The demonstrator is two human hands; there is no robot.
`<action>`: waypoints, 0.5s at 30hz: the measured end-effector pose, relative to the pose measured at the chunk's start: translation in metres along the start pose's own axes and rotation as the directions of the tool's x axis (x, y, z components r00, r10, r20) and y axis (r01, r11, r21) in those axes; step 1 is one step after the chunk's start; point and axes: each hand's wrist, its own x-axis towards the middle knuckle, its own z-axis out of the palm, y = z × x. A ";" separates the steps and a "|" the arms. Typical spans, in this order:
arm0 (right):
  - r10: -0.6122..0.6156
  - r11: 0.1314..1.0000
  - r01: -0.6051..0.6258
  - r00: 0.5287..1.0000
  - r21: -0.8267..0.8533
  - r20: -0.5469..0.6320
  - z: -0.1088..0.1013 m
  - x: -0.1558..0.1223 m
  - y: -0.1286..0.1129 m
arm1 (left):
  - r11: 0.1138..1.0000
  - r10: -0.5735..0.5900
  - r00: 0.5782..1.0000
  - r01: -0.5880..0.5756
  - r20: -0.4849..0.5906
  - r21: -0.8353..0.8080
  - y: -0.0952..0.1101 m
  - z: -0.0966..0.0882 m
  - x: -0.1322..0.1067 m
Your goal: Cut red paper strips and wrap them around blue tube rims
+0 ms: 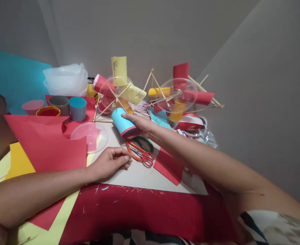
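Observation:
A blue paper tube (pixel 123 121) with a red band round its lower end is in my right hand (pixel 142 125), thumb on its side. It is tilted, close to the crossed sticks of a stick frame (pixel 117 98). My left hand (pixel 111 162) rests on the white board (pixel 139 175) with its fingers curled and pressed together; whether anything small is pinched there is hidden. Just right of it lie small red-handled scissors (pixel 147 159), with orange and green handle loops (pixel 146 143) beside them.
Behind stand stick frames with clear plastic discs (pixel 162 97) and coloured paper tubes (pixel 181 76). At left are several cups (pixel 77 109), a clear lid (pixel 88 136), red paper (pixel 50 143) and a white plastic bag (pixel 65 80). A red paper piece (pixel 169 166) lies near my right forearm.

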 end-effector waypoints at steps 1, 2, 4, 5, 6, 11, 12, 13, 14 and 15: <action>0.015 1.000 -0.015 1.000 0.008 -0.013 0.004 0.003 0.000 | 1.000 0.001 1.000 -0.001 -0.005 -0.009 -0.001 0.000 0.001; 0.028 0.999 -0.028 0.999 0.015 -0.025 0.007 0.005 -0.001 | 1.000 0.001 1.000 -0.001 -0.010 -0.018 -0.002 0.001 0.001; 0.052 0.998 -0.051 0.998 0.024 -0.045 0.011 0.010 0.000 | 0.999 -0.001 1.000 0.001 -0.021 -0.035 -0.003 0.002 0.002; 0.062 0.998 -0.060 0.997 0.028 -0.050 0.012 0.013 0.001 | 0.999 -0.003 1.000 0.002 -0.027 -0.040 -0.003 0.002 0.002; 0.067 0.997 -0.065 0.996 0.035 -0.054 0.013 0.014 0.001 | 0.999 -0.006 0.999 0.004 -0.035 -0.045 -0.002 0.002 0.002; 0.061 0.995 -0.057 0.997 0.080 -0.054 0.016 0.019 0.004 | 0.998 -0.008 0.993 0.002 -0.117 -0.055 0.007 0.001 0.002; 0.061 0.995 -0.055 0.997 0.089 -0.057 0.016 0.020 0.004 | 0.998 -0.006 0.989 -0.002 -0.146 -0.060 0.009 0.000 0.002; 0.061 0.994 -0.055 0.996 0.097 -0.062 0.016 0.021 0.004 | 0.998 -0.005 0.984 -0.006 -0.178 -0.066 0.011 -0.001 0.003; 0.062 0.993 -0.055 0.996 0.104 -0.068 0.016 0.022 0.004 | 0.997 -0.006 0.977 -0.010 -0.212 -0.074 0.013 -0.002 0.005; 0.064 0.992 -0.056 0.995 0.110 -0.072 0.015 0.023 0.004 | 0.996 -0.009 0.969 -0.012 -0.246 -0.085 0.014 -0.003 0.006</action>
